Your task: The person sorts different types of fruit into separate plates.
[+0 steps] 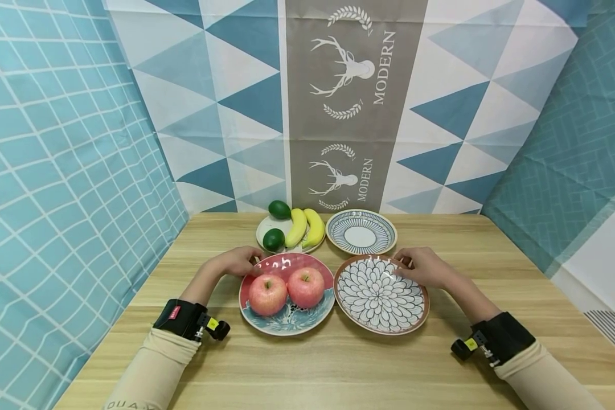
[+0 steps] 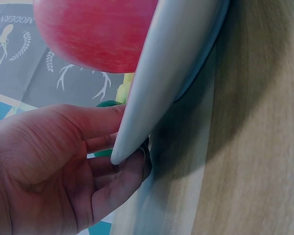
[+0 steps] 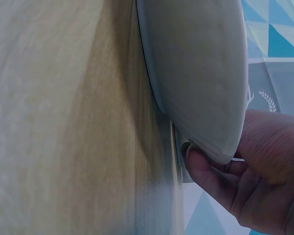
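The pink and blue plate [image 1: 293, 320] looks glossy and smooth, the table [image 1: 315, 370] wooden.

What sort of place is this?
Probably a makeshift tabletop set rather than a real kitchen: a wood-grain table stands between a creased tile-print sheet on the left and a deer-print backdrop behind.

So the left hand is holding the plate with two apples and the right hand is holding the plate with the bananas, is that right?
Not quite: the right hand holds the flower-patterned plate, as the head view shows. The left hand does hold the plate with two apples.
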Demonstrator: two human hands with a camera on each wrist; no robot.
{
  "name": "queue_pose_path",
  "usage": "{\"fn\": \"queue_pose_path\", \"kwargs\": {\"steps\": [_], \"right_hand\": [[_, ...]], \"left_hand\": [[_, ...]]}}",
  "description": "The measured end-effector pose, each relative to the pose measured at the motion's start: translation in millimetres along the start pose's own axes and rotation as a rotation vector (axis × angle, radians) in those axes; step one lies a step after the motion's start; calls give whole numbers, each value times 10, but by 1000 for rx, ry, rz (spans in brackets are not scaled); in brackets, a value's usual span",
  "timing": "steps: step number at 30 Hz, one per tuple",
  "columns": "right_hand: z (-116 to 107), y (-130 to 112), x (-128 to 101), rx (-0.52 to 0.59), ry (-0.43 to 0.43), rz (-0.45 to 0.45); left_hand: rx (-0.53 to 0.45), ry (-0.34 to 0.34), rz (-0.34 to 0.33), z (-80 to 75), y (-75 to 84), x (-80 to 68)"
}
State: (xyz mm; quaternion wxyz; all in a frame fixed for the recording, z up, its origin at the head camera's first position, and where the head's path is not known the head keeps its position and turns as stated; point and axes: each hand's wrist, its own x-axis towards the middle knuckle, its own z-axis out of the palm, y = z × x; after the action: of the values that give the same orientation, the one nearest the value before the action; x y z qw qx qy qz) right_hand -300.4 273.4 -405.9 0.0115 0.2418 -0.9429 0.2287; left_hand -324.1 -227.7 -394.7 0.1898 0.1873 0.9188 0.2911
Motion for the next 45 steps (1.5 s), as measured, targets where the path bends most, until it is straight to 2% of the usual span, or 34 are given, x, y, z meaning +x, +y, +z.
{"fn": "queue_pose_path", "kwargs": {"steps": [15,23,26,30,38,45], "right_hand": [[4,33,-30,19,3,-9],[24,18,-24,24,-8,14],[29,7,-29,21,-7,11],[28,3,-31,17,-2,9],[16,-6,-8,8,-4,9],[7,-37,-13,23,-5,6]], "left_hand": [[53,13,15,-4,60,29],[71,4,0,-18,78,2],[51,4,-25,-28,100,-30],[43,18,-59,-79,178,-88],[128,89,-94,-194,360,-188],[252,161,-20,-316,575,-132]]}}
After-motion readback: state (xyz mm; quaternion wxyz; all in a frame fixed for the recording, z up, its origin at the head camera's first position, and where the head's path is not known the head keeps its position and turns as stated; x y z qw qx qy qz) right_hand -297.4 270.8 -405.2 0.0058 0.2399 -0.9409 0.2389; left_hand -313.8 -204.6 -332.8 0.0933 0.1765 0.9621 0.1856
